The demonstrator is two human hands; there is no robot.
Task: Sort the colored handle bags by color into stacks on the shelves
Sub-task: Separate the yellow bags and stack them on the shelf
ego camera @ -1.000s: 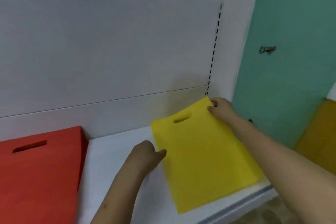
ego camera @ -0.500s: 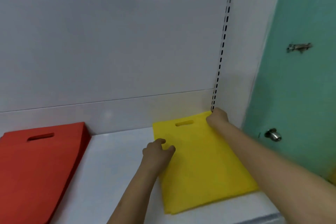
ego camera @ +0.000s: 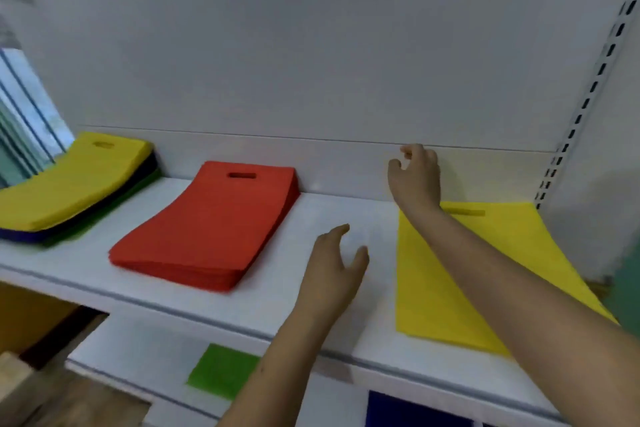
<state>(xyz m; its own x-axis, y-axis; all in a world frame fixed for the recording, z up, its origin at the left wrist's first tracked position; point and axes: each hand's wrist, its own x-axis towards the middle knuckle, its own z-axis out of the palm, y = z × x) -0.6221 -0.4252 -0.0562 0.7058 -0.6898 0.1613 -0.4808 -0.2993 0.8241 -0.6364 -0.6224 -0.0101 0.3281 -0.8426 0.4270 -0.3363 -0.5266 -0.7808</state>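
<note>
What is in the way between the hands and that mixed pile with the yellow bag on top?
Only the red stack lies on the shelf between them. The left hand and right hand are empty and lifted, so they can likely pass over it to reach the mixed pile at the far left.

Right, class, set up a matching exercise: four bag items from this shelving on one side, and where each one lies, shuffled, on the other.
Things:
1. red stack
2. single yellow bag
3. mixed pile topped with yellow
4. green bag

Places:
A. lower shelf
B. top shelf, far left
C. top shelf, far right
D. top shelf, middle

Pairs: 1-D, 2-C, 3-B, 4-A
</note>
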